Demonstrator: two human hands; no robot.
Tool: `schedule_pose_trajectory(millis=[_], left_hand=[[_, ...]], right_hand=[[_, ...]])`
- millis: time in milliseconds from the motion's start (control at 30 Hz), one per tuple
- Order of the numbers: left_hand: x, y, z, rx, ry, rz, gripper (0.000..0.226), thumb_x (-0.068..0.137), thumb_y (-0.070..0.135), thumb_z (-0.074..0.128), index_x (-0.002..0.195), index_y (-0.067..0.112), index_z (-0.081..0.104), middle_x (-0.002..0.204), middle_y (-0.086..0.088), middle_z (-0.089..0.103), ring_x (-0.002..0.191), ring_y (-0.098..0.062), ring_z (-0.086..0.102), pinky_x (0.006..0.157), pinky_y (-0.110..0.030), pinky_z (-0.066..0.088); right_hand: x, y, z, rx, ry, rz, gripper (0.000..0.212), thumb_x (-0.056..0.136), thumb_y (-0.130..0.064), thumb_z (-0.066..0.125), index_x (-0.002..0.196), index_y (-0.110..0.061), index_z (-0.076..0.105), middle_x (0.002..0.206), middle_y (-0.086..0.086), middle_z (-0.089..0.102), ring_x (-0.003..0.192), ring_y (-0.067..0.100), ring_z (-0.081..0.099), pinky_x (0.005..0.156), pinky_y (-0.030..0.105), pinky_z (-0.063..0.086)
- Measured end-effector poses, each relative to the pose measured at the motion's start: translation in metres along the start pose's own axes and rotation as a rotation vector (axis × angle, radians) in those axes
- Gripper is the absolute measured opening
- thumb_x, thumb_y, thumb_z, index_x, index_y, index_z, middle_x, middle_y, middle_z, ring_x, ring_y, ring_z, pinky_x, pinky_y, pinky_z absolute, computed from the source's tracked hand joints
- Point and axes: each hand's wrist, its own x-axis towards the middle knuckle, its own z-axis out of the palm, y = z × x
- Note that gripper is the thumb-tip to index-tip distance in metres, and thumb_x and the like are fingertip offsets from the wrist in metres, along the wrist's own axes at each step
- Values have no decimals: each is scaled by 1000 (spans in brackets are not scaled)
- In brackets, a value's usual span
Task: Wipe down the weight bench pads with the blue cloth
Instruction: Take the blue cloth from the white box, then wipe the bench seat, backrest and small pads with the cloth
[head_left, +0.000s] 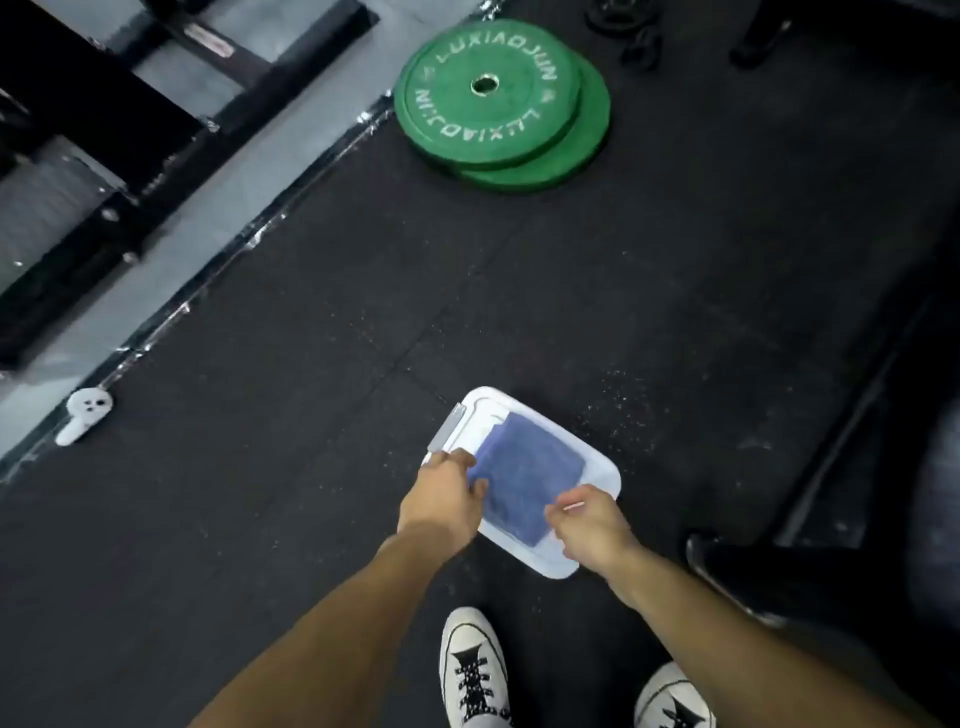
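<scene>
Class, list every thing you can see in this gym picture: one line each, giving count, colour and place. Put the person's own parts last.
blue cloth: one, blue, folded, lying in the clear plastic box.
clear plastic box: one, see-through white, on the black floor in front of the person.
weight plates: two, green, stacked flat on the floor, far centre.
white controller: one, white, on the floor at the left, by the grey strip.
black frame: black, upper left; which machine it is cannot be told.
shoes: two, white with black laces, bottom edge.
left hand: one, gripping the box's left edge.
right hand: one, fingers curled at the cloth's near edge.
</scene>
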Motion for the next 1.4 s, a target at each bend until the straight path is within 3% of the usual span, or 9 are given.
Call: schedule_pose_trajectory(millis=[233,333,467,567,700,900,1033,1233,1400], left_hand=[[69,-16,68,55,16,-62,50,95,54,60,130,21,51,126,-4,58,116,-31,58,98,-48,50],[80,-18,80,-84,42,-131,24,95,38,64,111,22,56,108,-3,68,98,-29,65,87,-46,55],[74,-17,77,-125,80,-128,15,96,34,62,93,19,60,104,-2,55,88,-27,63,76,-43,57],[46,-4,56,-299,40,-92,12,97,26,64,94,15,58,87,0,63,76,-18,61,61,-21,48],[-30,41,11,-556,104,-33,8,95,14,69,92,17,63,81,3,71,73,-13,66,60,-11,47],[-157,136,-30,-744,46,6,13,86,1,75,83,12,70,74,-4,74,62,-3,64,57,-14,48],[-212,202,-14,-776,64,52,19,82,1,79,82,17,69,74,-9,72,67,-22,64,61,-19,49],[-234,291,35,-845,154,69,12,87,12,76,89,22,70,78,3,74,77,-20,69,71,-32,57],[-242,343,63,-941,296,-11,11,90,12,74,92,22,69,81,6,74,74,-2,67,64,-13,50]], right_hand=[[73,15,39,237,286,205,54,87,-25,82,122,0,48,110,12,62,91,33,62,81,41,57],[80,19,43,267,282,188,39,89,-21,79,117,0,64,109,16,73,85,28,65,74,32,52],[59,13,35,269,194,75,11,94,-18,71,100,-10,66,99,5,74,80,13,67,66,26,51],[20,0,17,251,172,-35,13,93,-16,69,105,-13,63,99,1,73,84,9,68,68,21,52],[-68,-21,-32,261,217,-196,11,92,-14,67,100,-18,60,88,-5,69,75,6,65,67,23,48],[-204,-23,-142,191,261,-285,8,85,-29,63,92,-32,60,82,-2,71,76,18,69,74,50,59],[-261,-9,-224,156,322,-327,27,87,-17,71,103,-38,63,93,-13,76,85,9,74,82,44,61],[-253,15,-315,139,356,-411,27,92,-10,71,108,-31,63,90,-10,75,84,6,72,80,35,62],[-230,27,-362,45,270,-417,23,95,-20,69,109,-37,62,97,-12,74,87,0,72,78,31,62]])
